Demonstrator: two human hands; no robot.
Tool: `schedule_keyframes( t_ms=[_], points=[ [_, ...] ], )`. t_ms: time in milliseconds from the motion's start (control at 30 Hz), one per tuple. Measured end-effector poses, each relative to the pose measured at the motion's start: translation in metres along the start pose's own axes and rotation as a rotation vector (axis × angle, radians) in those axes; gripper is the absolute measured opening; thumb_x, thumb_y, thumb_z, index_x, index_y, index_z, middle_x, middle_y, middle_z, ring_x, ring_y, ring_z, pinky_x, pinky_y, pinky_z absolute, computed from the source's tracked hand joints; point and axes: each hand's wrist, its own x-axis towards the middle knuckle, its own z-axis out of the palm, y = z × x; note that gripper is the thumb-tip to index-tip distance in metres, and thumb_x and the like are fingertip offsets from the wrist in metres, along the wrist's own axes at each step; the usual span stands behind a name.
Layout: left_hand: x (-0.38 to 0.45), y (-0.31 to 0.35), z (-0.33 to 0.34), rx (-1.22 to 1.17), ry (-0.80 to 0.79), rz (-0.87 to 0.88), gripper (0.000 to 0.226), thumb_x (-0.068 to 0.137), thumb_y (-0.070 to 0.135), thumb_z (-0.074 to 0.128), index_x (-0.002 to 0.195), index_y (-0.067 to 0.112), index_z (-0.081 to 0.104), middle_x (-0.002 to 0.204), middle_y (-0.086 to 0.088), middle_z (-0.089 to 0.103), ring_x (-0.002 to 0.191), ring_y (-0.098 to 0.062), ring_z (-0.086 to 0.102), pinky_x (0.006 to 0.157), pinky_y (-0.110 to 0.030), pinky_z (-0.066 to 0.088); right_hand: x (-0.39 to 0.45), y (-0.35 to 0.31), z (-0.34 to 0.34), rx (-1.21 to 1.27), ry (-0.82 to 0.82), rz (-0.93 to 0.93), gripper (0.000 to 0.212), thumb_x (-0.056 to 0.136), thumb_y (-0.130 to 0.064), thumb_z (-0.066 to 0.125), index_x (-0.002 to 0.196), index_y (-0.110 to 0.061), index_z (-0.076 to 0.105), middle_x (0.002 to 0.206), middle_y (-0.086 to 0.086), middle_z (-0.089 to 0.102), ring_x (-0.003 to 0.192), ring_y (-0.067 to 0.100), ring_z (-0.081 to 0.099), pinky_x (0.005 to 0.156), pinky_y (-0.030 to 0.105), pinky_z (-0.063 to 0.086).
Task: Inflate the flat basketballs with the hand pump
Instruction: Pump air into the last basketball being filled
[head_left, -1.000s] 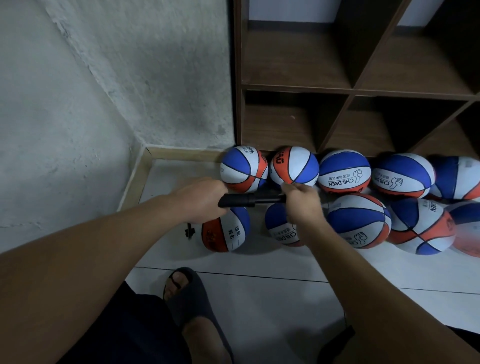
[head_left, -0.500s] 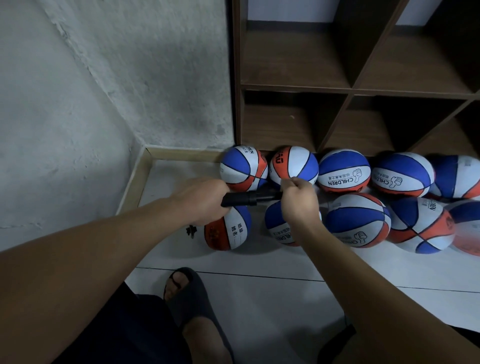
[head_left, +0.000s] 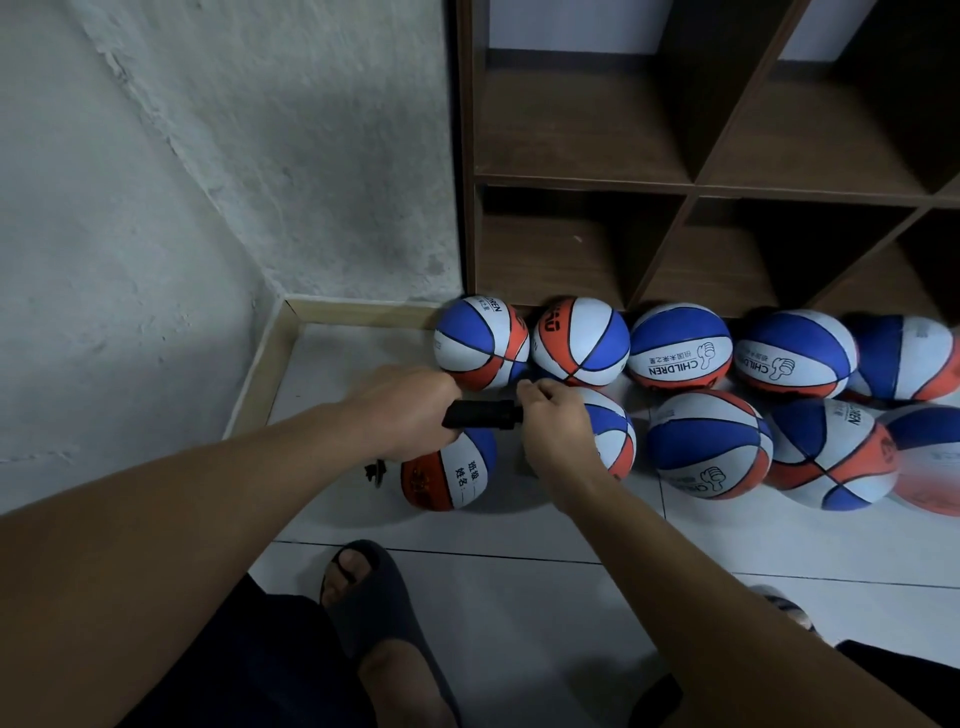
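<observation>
Left hand grips pump, right hand pinches its 3 o'clock end — needle unseen, could bend or slip out.

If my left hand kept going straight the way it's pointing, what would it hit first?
Probably the right hand at the pump's other end: the left hand points along the pump toward it. Depth is unclear.
</observation>
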Motion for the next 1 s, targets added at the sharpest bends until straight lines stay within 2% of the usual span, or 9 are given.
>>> schedule_keyframes(
  t_ms=[167,233,333,433,533,633,733,800,1000],
  points=[
    [0.001,-0.010,0.003,-0.035,-0.040,-0.040,0.024,0.092,0.033,0.064,0.072,0.022,0.060,0.068,0.001,0.064,0.057,-0.018,0.057,0.053,-0.031,0.040,0.019,0.009,-0.023,-0.021,0.005,0.053,0.029,0.105,-0.033,0.057,0.085,-0.012,0.061,0.065,0.003,0.049,0.060,0.020,0.045,0.061,0.036,0.041],
    [0.001,-0.017,0.004,-0.066,-0.061,-0.062,0.024,0.092,0.033,0.066,0.071,0.022,0.060,0.066,0.002,0.062,0.056,-0.017,0.056,0.053,-0.031,0.040,0.026,0.008,-0.038,-0.030,0.059,0.056,0.028,0.103,-0.032,0.058,0.088,-0.009,0.066,0.063,0.000,0.050,0.063,0.021,0.046,0.062,0.037,0.040],
    [0.001,-0.030,0.001,-0.084,-0.063,-0.082,0.026,0.092,0.038,0.068,0.072,0.024,0.061,0.067,0.003,0.065,0.059,-0.018,0.062,0.056,-0.032,0.045,0.037,0.005,-0.063,-0.020,0.111,0.050,0.027,0.102,-0.028,0.058,0.085,-0.007,0.059,0.063,0.002,0.043,0.057,0.019,0.037,0.053,0.033,0.033],
    [0.001,-0.031,0.001,-0.090,-0.055,-0.085,0.024,0.091,0.039,0.069,0.073,0.025,0.062,0.068,0.002,0.067,0.061,-0.020,0.065,0.058,-0.034,0.048,0.043,0.002,-0.076,0.011,0.105,0.055,0.016,0.099,-0.023,0.057,0.088,-0.012,0.051,0.069,0.009,0.035,0.056,0.019,0.027,0.047,0.031,0.026],
    [-0.001,-0.022,0.000,-0.061,-0.055,-0.088,0.024,0.094,0.037,0.067,0.075,0.023,0.062,0.067,0.001,0.065,0.059,-0.020,0.061,0.057,-0.033,0.047,0.033,0.002,-0.062,-0.029,0.138,0.044,0.022,0.099,-0.018,0.052,0.079,-0.012,0.043,0.061,0.001,0.033,0.057,0.019,0.028,0.051,0.031,0.026],
    [-0.004,-0.012,-0.005,-0.018,-0.007,-0.081,0.026,0.096,0.032,0.064,0.073,0.021,0.060,0.067,0.001,0.062,0.058,-0.020,0.059,0.056,-0.032,0.045,0.017,0.003,-0.037,-0.031,0.146,-0.016,0.024,0.100,-0.022,0.051,0.079,-0.012,0.048,0.067,0.005,0.039,0.066,0.022,0.036,0.061,0.037,0.033],
    [-0.007,-0.004,-0.006,0.004,0.019,-0.053,0.028,0.098,0.029,0.063,0.071,0.023,0.057,0.066,0.002,0.059,0.056,-0.017,0.054,0.052,-0.029,0.038,0.007,0.000,-0.019,-0.039,0.123,-0.067,0.027,0.105,-0.022,0.049,0.081,-0.010,0.047,0.062,-0.001,0.036,0.060,0.018,0.035,0.054,0.030,0.032],
    [-0.006,-0.001,-0.002,0.001,0.029,-0.040,0.029,0.098,0.030,0.063,0.071,0.023,0.058,0.064,0.002,0.059,0.054,-0.017,0.054,0.051,-0.029,0.037,0.004,0.001,-0.011,-0.045,0.096,-0.085,0.030,0.107,-0.024,0.048,0.079,-0.013,0.047,0.059,-0.006,0.038,0.059,0.016,0.035,0.055,0.031,0.032],
    [-0.005,0.005,0.005,0.028,0.022,0.002,0.035,0.098,0.033,0.064,0.067,0.024,0.052,0.063,0.002,0.057,0.053,-0.016,0.052,0.051,-0.029,0.036,0.000,0.013,0.008,-0.027,0.033,-0.016,0.032,0.105,-0.034,0.049,0.094,-0.006,0.058,0.067,0.000,0.049,0.068,0.022,0.047,0.064,0.043,0.041]
  ],
)
